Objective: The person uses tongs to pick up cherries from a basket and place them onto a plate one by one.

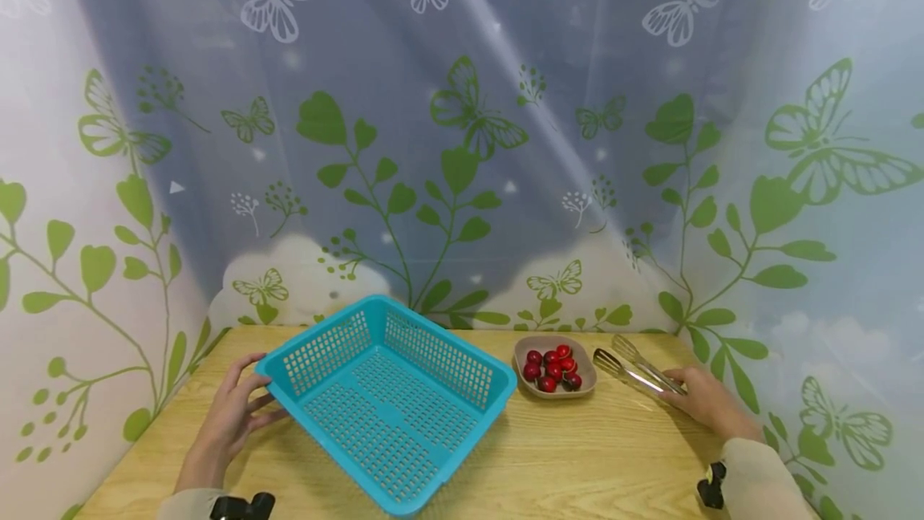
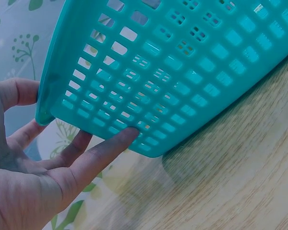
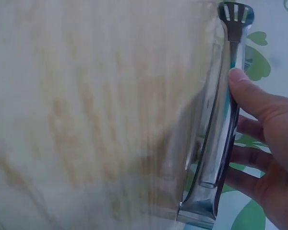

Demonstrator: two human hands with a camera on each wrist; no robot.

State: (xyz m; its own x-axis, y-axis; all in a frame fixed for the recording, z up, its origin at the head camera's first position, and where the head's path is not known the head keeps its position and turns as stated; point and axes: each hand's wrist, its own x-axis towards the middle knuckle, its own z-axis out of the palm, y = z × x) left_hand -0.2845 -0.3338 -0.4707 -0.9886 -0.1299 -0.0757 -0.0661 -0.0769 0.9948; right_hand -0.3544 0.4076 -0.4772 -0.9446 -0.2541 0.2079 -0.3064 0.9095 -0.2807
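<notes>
By its left corner, my left hand (image 1: 227, 416) holds a turquoise plastic basket (image 1: 393, 412) with slotted walls. In the left wrist view, the thumb and fingers spread around the basket's corner, between the rim and the perforated wall (image 2: 182, 88). The basket sits at an angle, its inside bare. On the right, my right hand (image 1: 700, 400) grips metal tongs (image 1: 635, 377) near the back of the table. The right wrist view shows the thumb on one arm of the tongs (image 3: 216, 143) and the other fingers behind; the slotted heads stand apart in the head view.
Between basket and tongs stands a small beige bowl (image 1: 586, 371) of several glossy red, cherry-like fruits (image 1: 551, 370). All of it is on a light wooden table (image 1: 549, 456). A curtain (image 1: 505, 183) printed with leaves and butterflies hangs behind and at both sides.
</notes>
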